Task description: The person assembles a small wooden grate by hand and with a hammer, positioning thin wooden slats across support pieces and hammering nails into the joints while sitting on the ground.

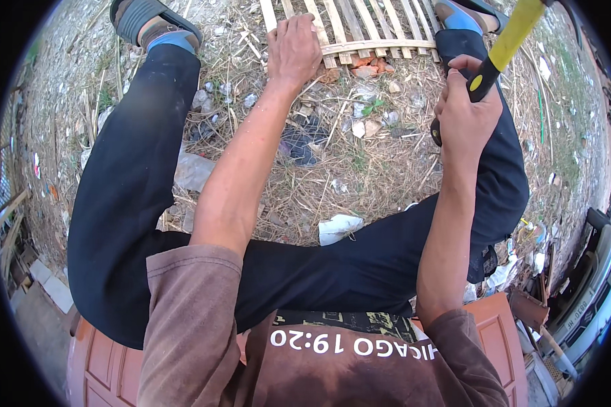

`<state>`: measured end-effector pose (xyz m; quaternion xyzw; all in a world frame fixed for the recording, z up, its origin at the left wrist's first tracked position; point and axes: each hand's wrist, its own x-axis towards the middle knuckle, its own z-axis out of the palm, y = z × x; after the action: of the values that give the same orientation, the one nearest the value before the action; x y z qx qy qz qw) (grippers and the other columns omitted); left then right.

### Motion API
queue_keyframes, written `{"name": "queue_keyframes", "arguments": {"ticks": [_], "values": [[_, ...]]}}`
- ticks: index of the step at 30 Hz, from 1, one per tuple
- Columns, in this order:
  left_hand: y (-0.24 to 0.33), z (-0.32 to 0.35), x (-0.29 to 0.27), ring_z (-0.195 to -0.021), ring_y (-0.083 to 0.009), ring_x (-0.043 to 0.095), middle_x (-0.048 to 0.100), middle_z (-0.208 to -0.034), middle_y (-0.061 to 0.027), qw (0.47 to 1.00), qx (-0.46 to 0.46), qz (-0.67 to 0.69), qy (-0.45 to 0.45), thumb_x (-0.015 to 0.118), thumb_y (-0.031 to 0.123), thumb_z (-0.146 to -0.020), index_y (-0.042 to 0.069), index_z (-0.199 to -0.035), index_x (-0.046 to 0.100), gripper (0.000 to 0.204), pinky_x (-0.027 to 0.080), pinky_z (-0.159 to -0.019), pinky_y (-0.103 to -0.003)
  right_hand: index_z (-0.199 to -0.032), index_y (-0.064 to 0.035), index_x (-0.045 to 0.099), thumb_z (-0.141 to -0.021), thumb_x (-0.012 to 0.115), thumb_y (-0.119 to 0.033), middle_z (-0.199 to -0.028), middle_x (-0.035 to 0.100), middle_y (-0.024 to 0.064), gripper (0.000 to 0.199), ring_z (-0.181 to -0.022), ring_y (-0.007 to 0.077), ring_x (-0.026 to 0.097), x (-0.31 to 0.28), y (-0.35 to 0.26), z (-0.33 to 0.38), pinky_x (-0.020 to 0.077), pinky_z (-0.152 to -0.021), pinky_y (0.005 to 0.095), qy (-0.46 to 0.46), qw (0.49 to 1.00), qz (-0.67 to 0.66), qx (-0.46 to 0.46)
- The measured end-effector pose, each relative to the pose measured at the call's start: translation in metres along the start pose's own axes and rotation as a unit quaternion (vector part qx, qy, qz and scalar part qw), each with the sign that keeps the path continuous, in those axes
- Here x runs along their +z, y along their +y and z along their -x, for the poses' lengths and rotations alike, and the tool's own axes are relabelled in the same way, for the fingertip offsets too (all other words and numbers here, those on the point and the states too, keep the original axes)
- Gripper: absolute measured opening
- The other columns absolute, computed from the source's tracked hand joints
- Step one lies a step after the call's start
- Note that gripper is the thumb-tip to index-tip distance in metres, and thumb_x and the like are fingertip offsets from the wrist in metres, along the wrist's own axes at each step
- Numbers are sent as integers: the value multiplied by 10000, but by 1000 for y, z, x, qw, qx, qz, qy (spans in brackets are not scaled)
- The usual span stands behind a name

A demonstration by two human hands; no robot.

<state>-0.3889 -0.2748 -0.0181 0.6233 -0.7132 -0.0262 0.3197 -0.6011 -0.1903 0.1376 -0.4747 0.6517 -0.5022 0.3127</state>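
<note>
I find the left hand (293, 51) laid palm-down, fingers together, pressing on the near edge of a bamboo slat panel (360, 27) that lies flat on the ground between the two sandalled feet. The right hand (465, 112) is clenched in a full fist around the black grip of a hammer handle (506, 47), its yellow shaft rising toward the top right; the head is out of frame (I cannot tell its type). A few broken brick pieces (366, 68) sit just under the panel's edge, among dry grass and litter. I judge the panel light, stiff across its slats yet springy and liable to split at the nail points, so it wants holding down close beside the strike. The hammer looks head-heavy; the rubber grip gives secure purchase.
</note>
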Motion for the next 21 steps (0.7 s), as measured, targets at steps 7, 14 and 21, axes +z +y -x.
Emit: {"name": "queue_keyframes", "arguments": {"ticks": [7,14,21], "values": [[0,0,3,-1081,-286,575,640,-1128,-124,1000,-16,-4,-25,462,149,-983,48,-1222,550,274,388,-951,-455,-970,-10,632,-869,562,-62,-721,625,128,133,-687,252,634,-1,80,23,475,-677,385,-61,954,264,127],[-6,-6,0,-1073,-288,562,619,-1095,-119,999,-25,34,21,510,96,-932,66,-1196,546,267,379,-938,-456,-981,-15,622,-901,572,2,-620,475,-62,96,-531,6,422,-2,30,12,302,-485,234,-33,998,-48,39],[0,-4,9,-1122,-291,567,620,-1154,-136,997,-48,66,11,494,67,-915,55,-1227,540,316,389,-950,-469,-1044,-23,627,-876,571,-72,-779,637,221,183,-696,354,636,-8,34,12,470,-673,433,-161,937,302,74]]}}
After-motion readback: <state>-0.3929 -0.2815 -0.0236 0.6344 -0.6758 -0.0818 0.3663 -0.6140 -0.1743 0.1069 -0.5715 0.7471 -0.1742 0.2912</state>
